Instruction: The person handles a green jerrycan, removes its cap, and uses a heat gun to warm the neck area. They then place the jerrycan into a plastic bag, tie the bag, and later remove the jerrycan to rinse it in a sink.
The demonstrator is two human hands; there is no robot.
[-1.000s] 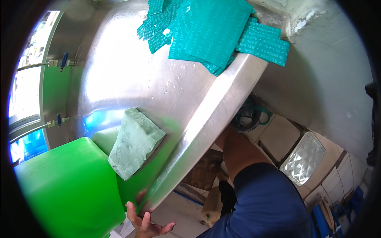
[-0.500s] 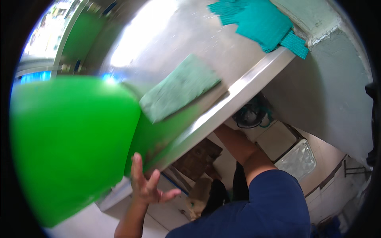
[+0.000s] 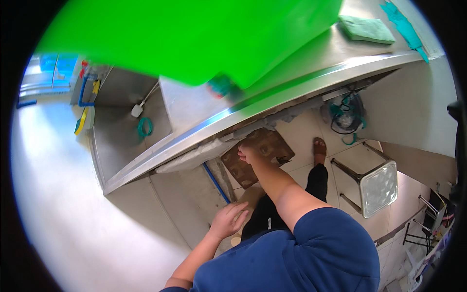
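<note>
My left hand (image 3: 228, 220) hangs low in front of the pale cabinet front, fingers apart and slightly bent. My right hand (image 3: 244, 153) reaches below the steel counter edge, over a brown patterned mat (image 3: 272, 141) in this view, fingers curled; what they hold, if anything, I cannot make out. Just above it a white cloth (image 3: 194, 154) hangs along the underside. A bright green plastic container (image 3: 204, 29) fills the top of the view, blurred. Right of it on the steel counter (image 3: 340, 53) lie a pale green block (image 3: 367, 30) and teal packets (image 3: 404, 27).
A steel basin (image 3: 116, 131) holds a teal hose loop (image 3: 144, 127). Under the counter sits a bucket (image 3: 343, 114) with cords. A metal-topped stool (image 3: 378, 189) stands right of my sandalled foot (image 3: 319, 149). A blue pipe (image 3: 216, 182) runs along the floor. Folded metal items (image 3: 430, 219) crowd the lower right.
The view has swung, carrying the counter upward and showing the basin at left. My left hand has lowered away from the container's side; my right hand, hidden earlier under the counter, now shows.
</note>
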